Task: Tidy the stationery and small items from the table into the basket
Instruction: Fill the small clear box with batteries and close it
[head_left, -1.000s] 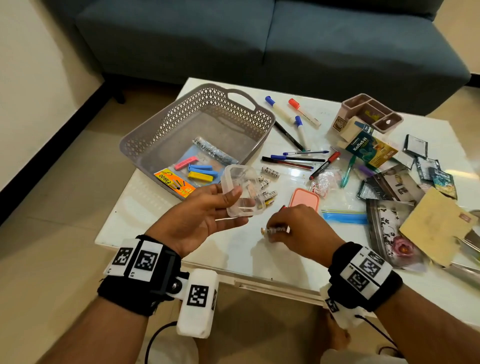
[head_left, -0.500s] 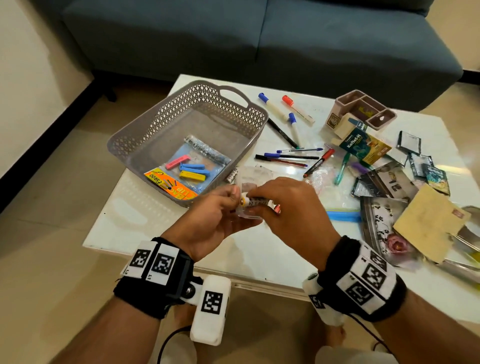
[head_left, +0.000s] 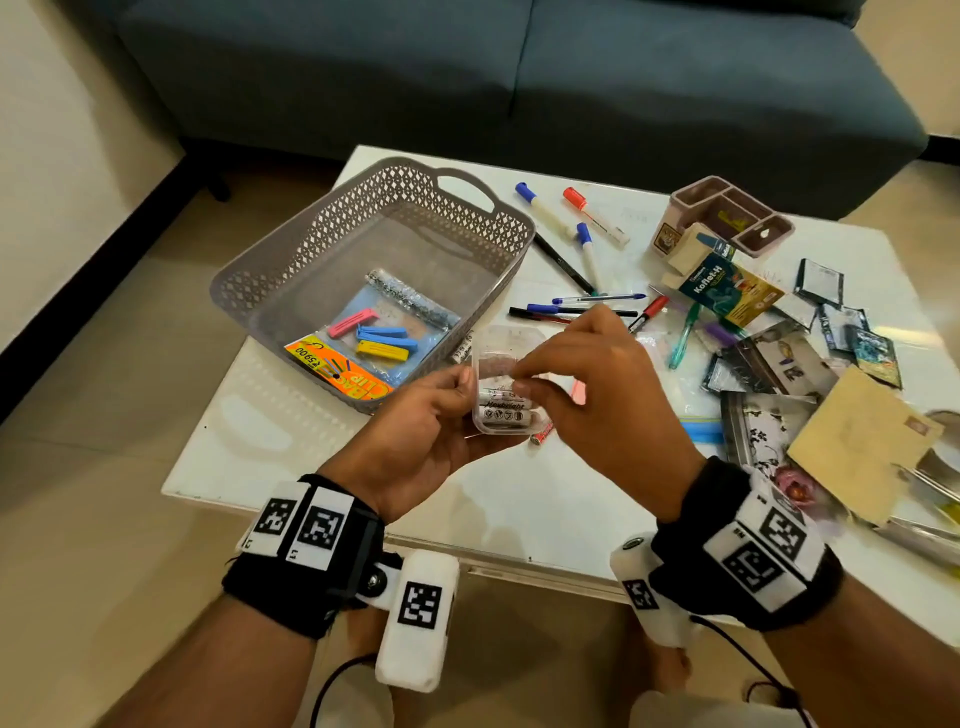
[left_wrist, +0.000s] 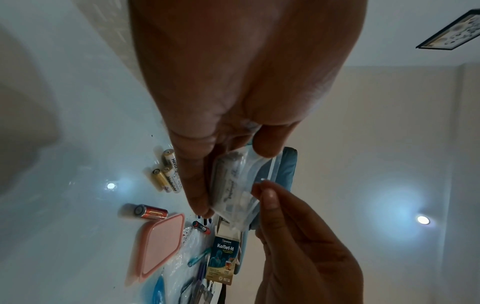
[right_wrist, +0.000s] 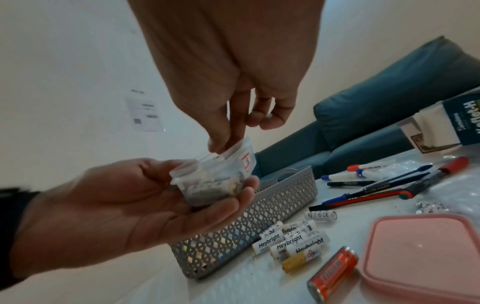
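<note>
My left hand (head_left: 451, 406) holds a small clear plastic container (head_left: 500, 415) above the table's near side, just in front of the grey lattice basket (head_left: 332, 218). Several white batteries lie inside the container (right_wrist: 215, 185). My right hand (head_left: 519, 382) is over it with thumb and index finger dipped into its mouth. Their tips are hidden behind the rim, so what they pinch is unclear. Loose white batteries (right_wrist: 288, 240) and a red battery (right_wrist: 332, 273) lie on the table beside the basket (right_wrist: 272, 205). The pink lid (right_wrist: 420, 255) lies flat next to them.
A clip pack (head_left: 374, 343) lies in the basket. Pens (head_left: 576, 306) and markers (head_left: 571, 218) are scattered behind my hands. A pink organizer (head_left: 732, 215), a Koflet box (head_left: 730, 291), photos and a tan envelope (head_left: 862, 441) crowd the right. A blue sofa (head_left: 519, 78) stands beyond.
My right hand lifted a battery off the table and carried it to the container. The left hand brought the container lower and nearer, mouth up, and the two hands met.
</note>
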